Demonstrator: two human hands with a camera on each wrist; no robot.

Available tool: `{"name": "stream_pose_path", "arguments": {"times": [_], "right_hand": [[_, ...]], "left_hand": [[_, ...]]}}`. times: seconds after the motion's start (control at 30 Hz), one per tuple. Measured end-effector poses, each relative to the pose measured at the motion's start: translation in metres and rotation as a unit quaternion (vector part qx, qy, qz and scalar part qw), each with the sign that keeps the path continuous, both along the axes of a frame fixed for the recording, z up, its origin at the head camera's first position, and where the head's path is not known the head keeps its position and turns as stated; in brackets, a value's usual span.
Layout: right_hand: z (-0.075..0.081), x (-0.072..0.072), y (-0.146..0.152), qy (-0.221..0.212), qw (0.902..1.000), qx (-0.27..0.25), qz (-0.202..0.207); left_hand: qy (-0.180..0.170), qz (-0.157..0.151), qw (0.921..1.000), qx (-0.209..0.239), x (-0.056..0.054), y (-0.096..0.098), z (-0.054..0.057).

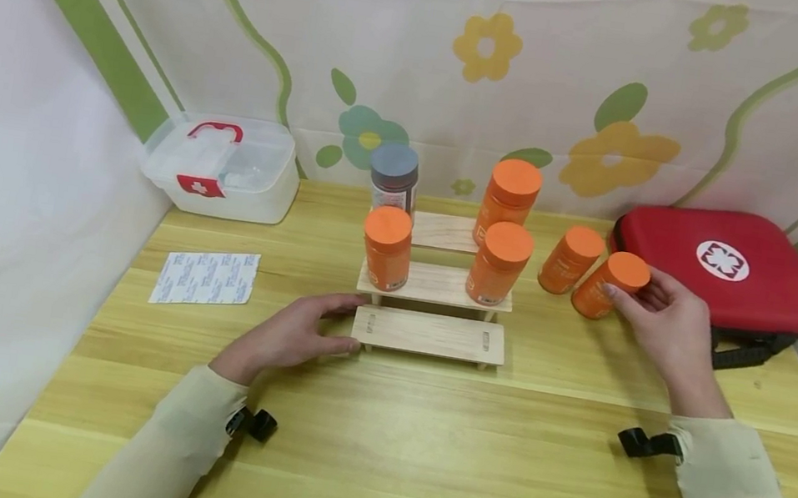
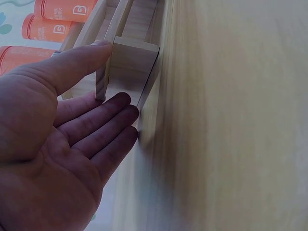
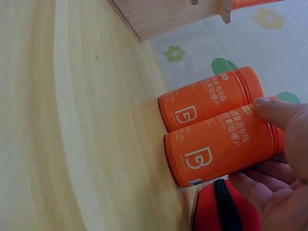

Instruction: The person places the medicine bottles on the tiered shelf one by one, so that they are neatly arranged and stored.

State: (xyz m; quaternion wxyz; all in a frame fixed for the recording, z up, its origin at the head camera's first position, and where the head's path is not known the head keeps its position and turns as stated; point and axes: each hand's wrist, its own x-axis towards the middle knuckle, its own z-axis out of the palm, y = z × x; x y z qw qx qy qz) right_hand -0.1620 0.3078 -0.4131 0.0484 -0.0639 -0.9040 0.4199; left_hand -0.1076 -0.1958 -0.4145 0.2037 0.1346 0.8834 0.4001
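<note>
On the table (image 1: 416,462), I observed the right hand (image 1: 671,331) pinching a bottle (image 1: 601,292) between thumb and fingers near its orange cap. Whether its base rested on the table, I could not tell. A second bottle (image 1: 569,263) stood just beside it, on the side toward the left hand (image 1: 290,331). The left hand was spread, fingers nearly straight, with thumb and fingertips about the end of the lowest tier of the rack (image 1: 433,333). The rack lay between the hands; beyond the left hand's fingertips, its upper tiers bore three orange jars (image 1: 388,260) and a grey-capped jar (image 1: 395,177). A red case (image 1: 781,278) lay just beyond the right hand. Beyond the left hand, to its left, were a foil sheet (image 1: 206,278) and, farther off, a white box (image 1: 259,188).
</note>
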Motion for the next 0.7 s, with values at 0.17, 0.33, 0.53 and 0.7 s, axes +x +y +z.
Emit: {"name": "stream_pose_path", "arguments": {"times": [0.17,0.33,0.53,0.7], "right_hand": [[0.001,0.007,-0.001,0.019,0.9998,-0.007,0.0],[0.005,0.014,-0.003,0.013,0.9999,-0.01,-0.005],[0.011,0.025,-0.006,0.007,0.9998,-0.02,-0.003],[0.017,0.035,-0.011,0.019,0.9997,-0.015,0.006]], "left_hand": [[-0.001,-0.001,1.0,0.001,0.0,0.0,0.0],[0.006,-0.004,1.0,0.0,0.0,0.001,0.001],[0.013,-0.007,0.9999,-0.004,0.0,0.001,0.001],[0.014,-0.005,0.9999,-0.005,0.0,0.001,0.001]]}}
